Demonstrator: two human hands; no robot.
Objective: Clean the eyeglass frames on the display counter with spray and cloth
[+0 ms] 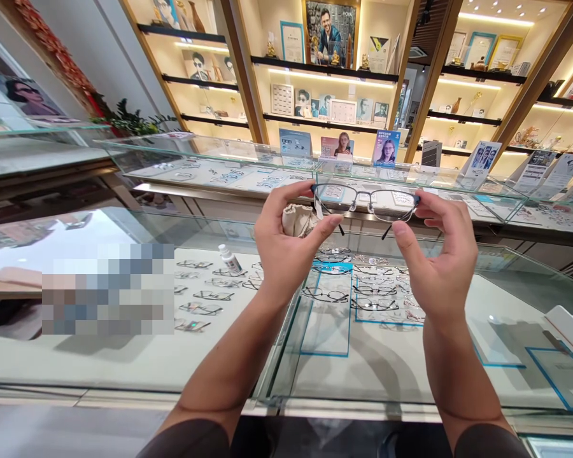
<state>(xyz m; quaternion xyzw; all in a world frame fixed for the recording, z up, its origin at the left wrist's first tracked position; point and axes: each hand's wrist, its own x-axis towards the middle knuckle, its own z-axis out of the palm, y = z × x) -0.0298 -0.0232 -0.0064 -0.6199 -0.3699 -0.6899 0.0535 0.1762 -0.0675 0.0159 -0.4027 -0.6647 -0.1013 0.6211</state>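
Note:
Up in front of me is a pair of eyeglasses (363, 193) with a thin dark upper rim and clear lenses, held level above the glass counter. My left hand (285, 245) pinches its left end between thumb and fingers. Tucked in that palm is a crumpled pale cloth (297, 220). At the right end, my right hand (440, 254) grips the frame near the hinge. Both temples point back toward me, their dark tips showing below the lenses. Under my hands, several eyeglass frames (375, 305) lie in rows inside the display case.
A small white bottle (230, 261) stands at the counter's left part, near more frames (200, 309). Beyond is another glass showcase (210, 168) with upright advertising cards (338, 147). Lit wall shelves (329, 70) rise behind. A white object (570, 331) sits at the right edge.

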